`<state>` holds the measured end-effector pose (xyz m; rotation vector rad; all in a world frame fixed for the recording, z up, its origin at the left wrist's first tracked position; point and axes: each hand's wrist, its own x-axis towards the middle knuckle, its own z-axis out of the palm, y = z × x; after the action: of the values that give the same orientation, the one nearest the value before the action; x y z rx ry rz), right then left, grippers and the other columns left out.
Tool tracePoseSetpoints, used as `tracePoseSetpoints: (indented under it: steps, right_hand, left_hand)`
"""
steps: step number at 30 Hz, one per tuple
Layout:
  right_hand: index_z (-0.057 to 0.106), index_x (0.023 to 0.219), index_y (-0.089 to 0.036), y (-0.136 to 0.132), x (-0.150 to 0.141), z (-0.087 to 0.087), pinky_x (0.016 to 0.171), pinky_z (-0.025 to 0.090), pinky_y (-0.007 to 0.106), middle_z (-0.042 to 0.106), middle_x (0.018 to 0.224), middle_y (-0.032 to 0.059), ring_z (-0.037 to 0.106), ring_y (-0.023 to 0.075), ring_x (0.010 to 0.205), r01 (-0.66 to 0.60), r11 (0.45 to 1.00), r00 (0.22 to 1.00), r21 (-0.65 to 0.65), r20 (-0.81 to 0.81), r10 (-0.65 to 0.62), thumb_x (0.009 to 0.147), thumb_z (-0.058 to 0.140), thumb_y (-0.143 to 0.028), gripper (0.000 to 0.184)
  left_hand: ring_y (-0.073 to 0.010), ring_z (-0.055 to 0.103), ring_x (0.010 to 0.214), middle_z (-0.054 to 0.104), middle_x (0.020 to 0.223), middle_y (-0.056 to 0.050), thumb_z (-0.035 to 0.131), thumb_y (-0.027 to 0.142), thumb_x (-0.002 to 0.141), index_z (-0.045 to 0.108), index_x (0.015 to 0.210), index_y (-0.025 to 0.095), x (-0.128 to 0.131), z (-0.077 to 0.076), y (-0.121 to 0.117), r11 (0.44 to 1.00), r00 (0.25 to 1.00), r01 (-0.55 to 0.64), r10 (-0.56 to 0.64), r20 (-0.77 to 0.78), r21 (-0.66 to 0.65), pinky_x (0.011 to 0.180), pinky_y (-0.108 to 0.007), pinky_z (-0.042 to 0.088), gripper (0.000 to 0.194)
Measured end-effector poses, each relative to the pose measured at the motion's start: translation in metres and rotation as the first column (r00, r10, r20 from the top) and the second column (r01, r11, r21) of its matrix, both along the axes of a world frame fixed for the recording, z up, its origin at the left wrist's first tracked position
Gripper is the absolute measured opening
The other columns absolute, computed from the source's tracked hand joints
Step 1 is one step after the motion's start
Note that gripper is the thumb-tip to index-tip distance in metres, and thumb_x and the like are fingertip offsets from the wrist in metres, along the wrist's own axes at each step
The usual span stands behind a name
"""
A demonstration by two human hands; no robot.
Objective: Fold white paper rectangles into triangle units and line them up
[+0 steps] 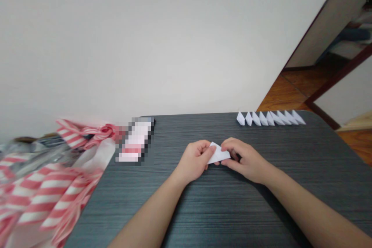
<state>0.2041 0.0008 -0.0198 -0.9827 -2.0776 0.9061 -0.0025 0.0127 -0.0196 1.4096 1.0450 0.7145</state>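
Observation:
A folded piece of white paper [218, 154] is pinched between my two hands just above the dark grey table [203, 209]. My left hand [193, 159] grips its left end, and my right hand [241, 159] grips its right end. Fingers hide part of the paper, so its full shape is hidden. Beyond my hands, a row of several small folded white paper pieces [269, 118] stands along the far edge of the table.
Red-and-white striped plastic bags [43, 190] bulge over the left side, next to a pixelated, blurred pink-and-white item [135, 141] on the table. A white wall rises behind the table. A doorway with a wooden floor [299, 89] lies at the right.

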Motion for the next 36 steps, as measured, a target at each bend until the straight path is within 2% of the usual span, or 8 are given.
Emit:
tracePoseSetpoints:
  steps: [5, 10, 15, 22, 29, 32, 36]
  right_hand:
    - [0.06, 0.101, -0.021, 0.002, 0.002, 0.001, 0.07, 0.046, 0.027, 0.063, 0.097, 0.006, 0.058, 0.0157, 0.079, -0.035, 0.994, 0.999, 0.108, 0.001, 0.035, 0.091, 0.062, -0.017, 0.011]
    - [0.065, 0.091, -0.021, 0.002, 0.001, 0.006, 0.076, 0.047, 0.029, 0.064, 0.096, 0.0067, 0.061, 0.0171, 0.086, -0.07, 0.987, 0.998, 0.144, 0.014, 0.068, 0.094, 0.057, -0.016, 0.01]
    - [0.065, 0.091, -0.02, 0.002, 0.001, 0.006, 0.074, 0.048, 0.027, 0.064, 0.096, 0.0068, 0.061, 0.0166, 0.084, -0.051, 0.989, 0.999, 0.137, 0.008, 0.051, 0.089, 0.062, -0.014, 0.007]
    - [0.064, 0.09, -0.021, 0.003, 0.001, 0.005, 0.075, 0.049, 0.029, 0.064, 0.096, 0.0072, 0.061, 0.0175, 0.085, -0.065, 0.991, 0.998, 0.121, 0.024, 0.062, 0.089, 0.06, -0.014, 0.007]
    - [0.059, 0.09, -0.021, 0.005, -0.002, 0.003, 0.075, 0.048, 0.03, 0.063, 0.091, 0.0061, 0.06, 0.0177, 0.083, -0.017, 0.993, 0.998, 0.113, 0.06, 0.01, 0.095, 0.053, -0.018, 0.009]
    - [0.057, 0.089, -0.021, 0.006, -0.002, 0.001, 0.072, 0.047, 0.029, 0.062, 0.089, 0.0053, 0.059, 0.0174, 0.08, 0.021, 0.992, 0.998, 0.122, 0.061, -0.028, 0.094, 0.052, -0.017, 0.008]
    - [0.055, 0.089, -0.021, 0.006, -0.002, 0.002, 0.07, 0.045, 0.028, 0.06, 0.086, 0.004, 0.057, 0.0164, 0.077, 0.073, 0.99, 0.996, 0.119, 0.045, -0.079, 0.094, 0.051, -0.015, 0.009]
  left_hand:
    - [-0.0083, 0.046, 0.044, 0.068, 0.064, -0.002, 0.055, 0.046, 0.09, 0.065, 0.08, 0.014, 0.0, 0.004, -0.001, 0.999, 1.0, 0.003, -0.003, -0.003, -0.036, 0.043, -0.019, 0.033, 0.035]
    - [-0.0089, 0.046, 0.046, 0.062, 0.059, 0.0, 0.051, 0.046, 0.092, 0.065, 0.08, 0.015, -0.001, 0.003, -0.002, 0.998, 0.997, 0.036, -0.033, -0.069, 0.045, 0.045, -0.02, 0.032, 0.037]
    - [-0.0099, 0.044, 0.045, 0.05, 0.049, 0.004, 0.051, 0.047, 0.092, 0.063, 0.076, 0.015, -0.001, 0.004, -0.002, 0.997, 0.991, 0.03, -0.02, -0.136, 0.07, 0.044, -0.02, 0.029, 0.037]
    - [-0.01, 0.044, 0.045, 0.05, 0.048, 0.004, 0.052, 0.045, 0.091, 0.059, 0.07, 0.016, 0.001, 0.009, -0.001, 0.997, 0.989, 0.038, -0.026, -0.146, 0.074, 0.045, -0.021, 0.03, 0.036]
    - [-0.0099, 0.044, 0.05, 0.051, 0.051, 0.003, 0.049, 0.042, 0.094, 0.059, 0.066, 0.015, 0.0, 0.016, -0.001, 0.976, 0.97, 0.111, -0.065, -0.234, 0.187, 0.049, -0.021, 0.03, 0.04]
    - [-0.01, 0.045, 0.052, 0.054, 0.056, 0.003, 0.049, 0.042, 0.094, 0.063, 0.074, 0.015, -0.001, 0.015, -0.001, 0.973, 0.978, 0.134, -0.099, -0.186, 0.186, 0.05, -0.021, 0.031, 0.037]
    - [-0.0103, 0.048, 0.058, 0.061, 0.07, 0.0, 0.061, 0.039, 0.087, 0.067, 0.095, 0.014, -0.001, 0.012, -0.001, 0.971, 0.982, 0.15, -0.125, -0.141, 0.188, 0.053, -0.02, 0.034, 0.027]
